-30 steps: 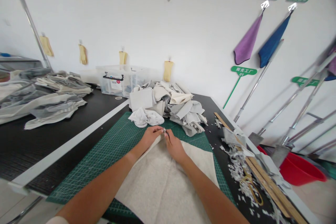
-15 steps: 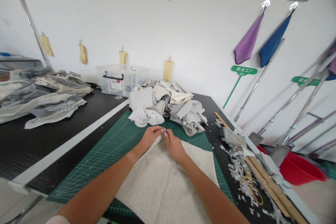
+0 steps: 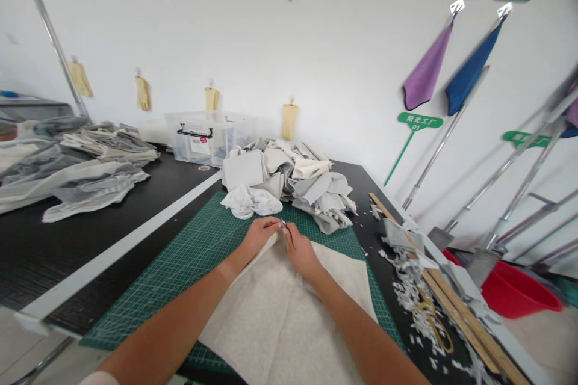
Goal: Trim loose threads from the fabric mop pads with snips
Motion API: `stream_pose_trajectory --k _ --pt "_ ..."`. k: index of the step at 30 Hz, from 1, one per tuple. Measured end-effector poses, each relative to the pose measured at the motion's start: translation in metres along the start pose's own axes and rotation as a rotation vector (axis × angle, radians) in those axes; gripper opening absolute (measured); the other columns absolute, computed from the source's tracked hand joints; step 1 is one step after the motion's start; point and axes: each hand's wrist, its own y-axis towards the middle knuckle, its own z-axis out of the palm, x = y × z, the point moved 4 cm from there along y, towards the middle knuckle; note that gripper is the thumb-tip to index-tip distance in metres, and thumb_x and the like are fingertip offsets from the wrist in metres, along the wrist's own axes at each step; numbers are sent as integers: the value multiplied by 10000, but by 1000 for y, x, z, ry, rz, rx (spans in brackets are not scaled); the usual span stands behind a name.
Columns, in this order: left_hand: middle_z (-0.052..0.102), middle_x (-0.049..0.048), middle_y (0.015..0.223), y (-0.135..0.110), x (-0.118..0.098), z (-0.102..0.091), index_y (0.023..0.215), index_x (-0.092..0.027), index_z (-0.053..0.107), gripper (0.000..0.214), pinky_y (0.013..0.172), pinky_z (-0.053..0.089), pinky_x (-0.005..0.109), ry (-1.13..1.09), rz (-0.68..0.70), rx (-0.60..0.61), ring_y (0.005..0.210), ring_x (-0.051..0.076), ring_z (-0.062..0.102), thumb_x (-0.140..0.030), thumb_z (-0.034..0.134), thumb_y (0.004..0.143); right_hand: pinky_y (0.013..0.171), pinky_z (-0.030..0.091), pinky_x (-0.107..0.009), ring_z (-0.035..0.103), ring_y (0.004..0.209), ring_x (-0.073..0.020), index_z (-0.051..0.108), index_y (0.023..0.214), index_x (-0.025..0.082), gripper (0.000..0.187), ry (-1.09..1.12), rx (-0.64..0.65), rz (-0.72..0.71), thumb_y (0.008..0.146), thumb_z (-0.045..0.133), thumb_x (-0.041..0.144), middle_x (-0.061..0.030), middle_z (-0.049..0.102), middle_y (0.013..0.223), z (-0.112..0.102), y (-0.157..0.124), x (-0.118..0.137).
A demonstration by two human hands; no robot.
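A beige piece of cloth (image 3: 280, 313) lies over the green cutting mat (image 3: 180, 277), its far edge lifted at my hands. My left hand (image 3: 261, 236) is closed in a pinch on that edge. Close beside it, my right hand (image 3: 300, 252) is closed around a small shiny metal tool (image 3: 283, 224), whose tip shows at the cloth edge. Most of this tool is hidden by the fingers, so its kind cannot be made out. Just beyond my hands sits a crumpled white cloth (image 3: 251, 201).
Behind the mat rises a heap of grey and beige cloth pieces (image 3: 280, 162), with a clear plastic box (image 3: 194, 138) behind it. More stacked cloth (image 3: 103, 144) is at left. Scissors (image 3: 431, 319), scraps and wooden strips (image 3: 460, 313) line the right edge, near a red basin (image 3: 519, 292).
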Motion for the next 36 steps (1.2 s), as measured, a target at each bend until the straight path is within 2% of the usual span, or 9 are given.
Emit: stream_pose_trajectory --k 6,11,15,18,22,24,29,31,36 --pt "757 78 907 -1 -11 3 952 -127 759 374 769 499 283 -45 -3 23 822 203 666 -467 648 843 635 342 -244 563 668 -162 549 1045 236 346 145 -66 24 1055 270 440 2 607 803 -1 1 -3" --pt "755 88 905 -1 -11 4 943 -117 755 379 756 499 284 -68 -31 36 807 205 665 -466 661 830 626 353 -239 478 670 -147 563 826 195 390 289 -158 92 975 421 527 10 544 732 -6 10 -15" --pt "755 86 916 0 -12 5 942 -126 752 382 773 498 289 -57 -44 40 829 212 666 -476 662 820 569 324 -226 411 619 -125 596 799 172 422 413 -95 133 895 534 578 18 502 679 -5 15 -21" --pt "746 85 911 0 -16 7 931 -124 742 395 774 494 287 -59 -49 60 826 209 659 -493 663 814 542 300 -219 382 596 -116 577 734 171 440 421 -78 151 855 575 594 25 469 642 -4 17 -23" --pt "727 75 872 -4 -24 6 985 -129 698 461 671 474 259 -92 -166 99 747 184 638 -551 664 802 527 306 -215 406 590 -118 585 734 174 413 439 -114 193 838 578 573 20 487 632 -9 20 -23" --pt "728 76 878 -10 -35 3 1003 -138 693 474 629 459 246 -79 -229 168 733 183 633 -564 664 797 495 294 -210 397 547 -111 581 749 182 403 482 -104 230 825 587 578 33 466 591 -15 22 -20" --pt "762 79 916 -24 -74 -15 966 -170 769 391 638 490 264 -19 -315 518 779 229 670 -483 738 735 415 212 -204 286 437 -79 488 729 205 397 653 -127 292 818 623 567 78 354 498 -45 26 -11" --pt "769 71 902 -29 -88 -26 935 -185 790 350 626 494 270 17 -362 608 753 237 681 -446 770 703 402 175 -203 240 423 -66 468 740 207 393 717 -131 291 816 648 548 93 319 493 -62 27 -5" --pt "753 31 829 -36 -123 -67 789 -209 786 246 584 446 241 202 -347 591 723 231 669 -430 769 683 411 141 -202 216 433 -54 499 765 194 382 732 -85 242 827 686 521 99 299 511 -113 21 23"
